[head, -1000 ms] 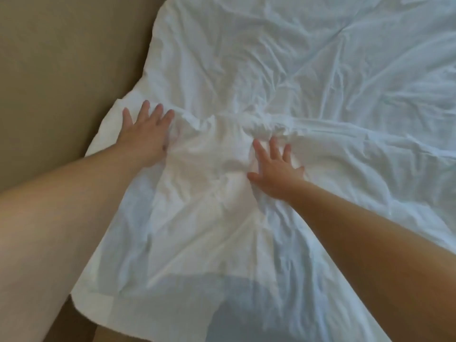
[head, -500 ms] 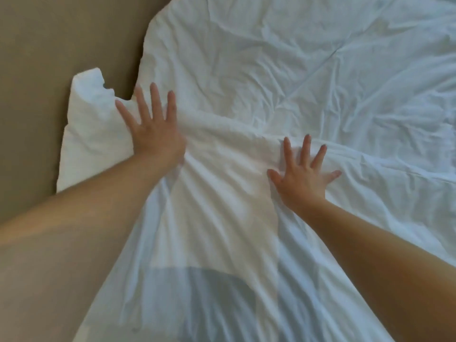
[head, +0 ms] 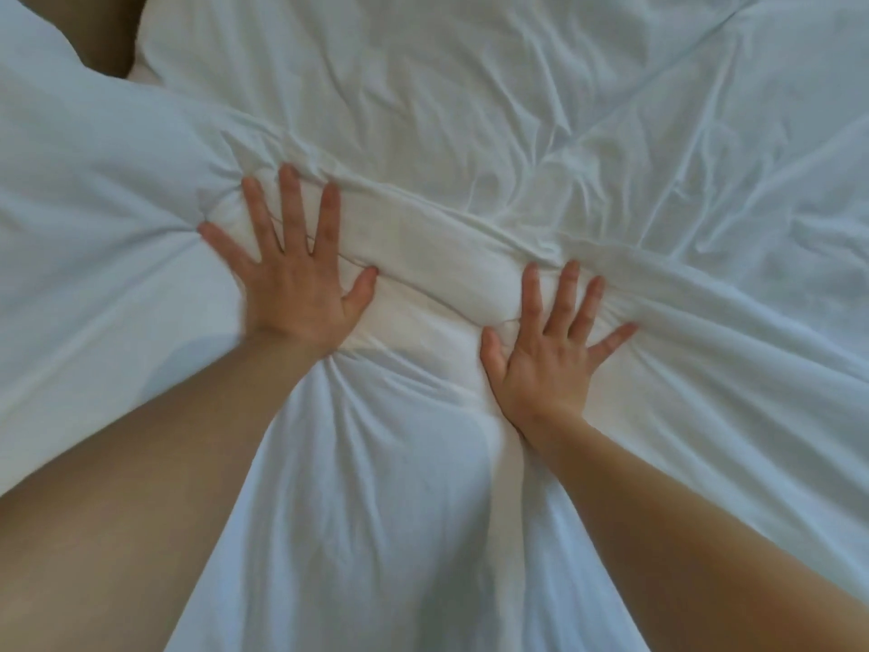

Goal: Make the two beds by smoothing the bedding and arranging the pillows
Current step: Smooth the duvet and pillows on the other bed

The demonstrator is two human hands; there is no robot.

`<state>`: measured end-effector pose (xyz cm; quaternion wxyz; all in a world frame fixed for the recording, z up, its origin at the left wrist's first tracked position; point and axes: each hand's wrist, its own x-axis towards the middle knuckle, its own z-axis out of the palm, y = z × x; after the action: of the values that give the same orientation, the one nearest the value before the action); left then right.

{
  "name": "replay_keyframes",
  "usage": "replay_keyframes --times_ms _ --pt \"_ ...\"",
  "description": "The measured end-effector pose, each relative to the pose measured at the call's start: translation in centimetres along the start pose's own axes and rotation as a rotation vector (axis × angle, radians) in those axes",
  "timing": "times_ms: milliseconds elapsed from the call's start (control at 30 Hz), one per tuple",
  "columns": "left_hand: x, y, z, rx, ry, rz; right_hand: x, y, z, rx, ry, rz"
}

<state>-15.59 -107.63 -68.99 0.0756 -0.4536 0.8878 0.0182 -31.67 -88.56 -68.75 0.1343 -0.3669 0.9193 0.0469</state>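
White wrinkled bedding (head: 517, 110) fills nearly the whole head view. A thick folded ridge of the cover (head: 432, 261) runs across the middle, from upper left down to the right. My left hand (head: 291, 270) presses flat on the ridge's left part with fingers spread. My right hand (head: 550, 355) presses flat on its right part, fingers fanned out. Both bare forearms reach in from the bottom corners. No pillow shows as a separate thing.
A brown surface (head: 113, 35) shows in a small gap at the upper left, beside the bedding's edge. The cover (head: 399, 534) hangs down toward me between my arms, with creases radiating from my hands.
Both hands have slid forward over the cover with fingers spreading wider. The brown area on the left has almost vanished from view as the bedding now covers it.
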Motion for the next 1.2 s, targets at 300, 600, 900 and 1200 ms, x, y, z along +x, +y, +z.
replay_keyframes --times_ms 300,600,900,1200 --pt "1.6 0.4 0.8 0.029 -0.005 -0.059 1.8 0.1 1.2 0.067 0.023 -0.054" --pt "1.4 0.3 0.7 0.073 0.019 -0.069 1.6 0.1 0.6 0.064 0.084 -0.109" --pt "-5.2 7.7 -2.6 -0.138 -0.039 -0.388 -3.0 9.5 -2.1 -0.048 0.082 -0.442" --pt "-19.0 31.4 -2.2 -0.191 -0.113 0.038 -13.2 34.0 -2.9 -0.132 0.064 -0.103"
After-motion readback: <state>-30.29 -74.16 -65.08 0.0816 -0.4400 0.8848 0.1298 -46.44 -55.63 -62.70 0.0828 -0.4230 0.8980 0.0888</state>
